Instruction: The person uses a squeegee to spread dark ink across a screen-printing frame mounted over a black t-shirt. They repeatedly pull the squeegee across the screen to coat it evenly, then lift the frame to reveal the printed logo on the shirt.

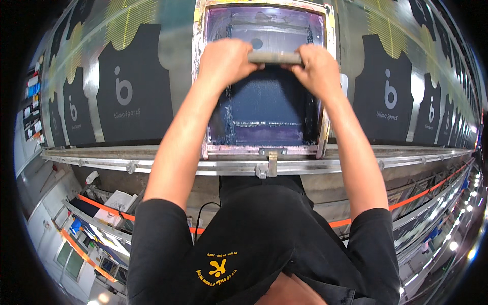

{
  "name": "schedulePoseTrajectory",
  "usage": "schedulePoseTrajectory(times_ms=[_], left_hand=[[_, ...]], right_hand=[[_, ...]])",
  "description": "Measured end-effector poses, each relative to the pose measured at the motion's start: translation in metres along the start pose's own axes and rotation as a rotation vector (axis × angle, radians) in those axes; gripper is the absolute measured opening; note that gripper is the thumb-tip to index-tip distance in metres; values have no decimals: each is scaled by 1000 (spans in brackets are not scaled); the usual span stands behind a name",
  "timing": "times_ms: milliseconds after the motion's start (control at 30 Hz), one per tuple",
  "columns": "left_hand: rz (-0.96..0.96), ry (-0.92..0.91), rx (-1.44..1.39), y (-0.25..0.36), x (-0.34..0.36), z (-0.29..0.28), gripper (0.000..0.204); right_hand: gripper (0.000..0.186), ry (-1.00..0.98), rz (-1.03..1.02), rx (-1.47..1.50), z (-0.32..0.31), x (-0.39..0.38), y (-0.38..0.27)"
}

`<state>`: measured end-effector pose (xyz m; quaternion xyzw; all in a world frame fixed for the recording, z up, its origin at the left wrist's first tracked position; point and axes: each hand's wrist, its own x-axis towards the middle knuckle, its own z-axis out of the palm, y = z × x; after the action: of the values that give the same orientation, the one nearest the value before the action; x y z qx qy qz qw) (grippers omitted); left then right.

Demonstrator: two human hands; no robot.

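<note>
A metal bracket (273,163) sits on the rail (218,167) at the near end of a framed screen (200,35); were it to slip, the frame could shift and smear a print. Just beyond, a ridge of ink (267,124) crosses the mesh. Over the screen's far half, the left hand (227,62) and right hand (316,70) grip opposite ends of a squeegee (277,58), fingers curled tightly around it; uneven pressure between them could leave patchy ink. Printed dark panels (147,61) lie on the desk (178,56) to either side, where a stray drip could spoil them. The left forearm covers part of the frame; the squeegee's blade and whatever lies beneath the mesh cannot be made out, and the farthest panels dwindle into the curved rim.
</note>
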<state>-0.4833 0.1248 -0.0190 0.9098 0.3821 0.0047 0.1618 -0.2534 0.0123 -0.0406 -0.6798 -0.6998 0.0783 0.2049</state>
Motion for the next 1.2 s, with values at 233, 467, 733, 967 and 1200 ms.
schedulePoseTrajectory(times_ms=[233, 467, 733, 967, 1200], left_hand=[[73, 144, -88, 61, -169, 40, 31], [6, 27, -133, 106, -239, 34, 50], [42, -234, -113, 40, -64, -24, 52], [44, -50, 31, -33, 106, -27, 53], [14, -30, -2, 14, -25, 17, 36]], right_hand=[[43, 19, -55, 72, -15, -160, -72], [47, -202, -45, 177, -46, -216, -94], [37, -220, 6, 127, -59, -71, -31], [49, -149, 175, 24, -28, 96, 37], [37, -6, -36, -19, -1, -34, -1]])
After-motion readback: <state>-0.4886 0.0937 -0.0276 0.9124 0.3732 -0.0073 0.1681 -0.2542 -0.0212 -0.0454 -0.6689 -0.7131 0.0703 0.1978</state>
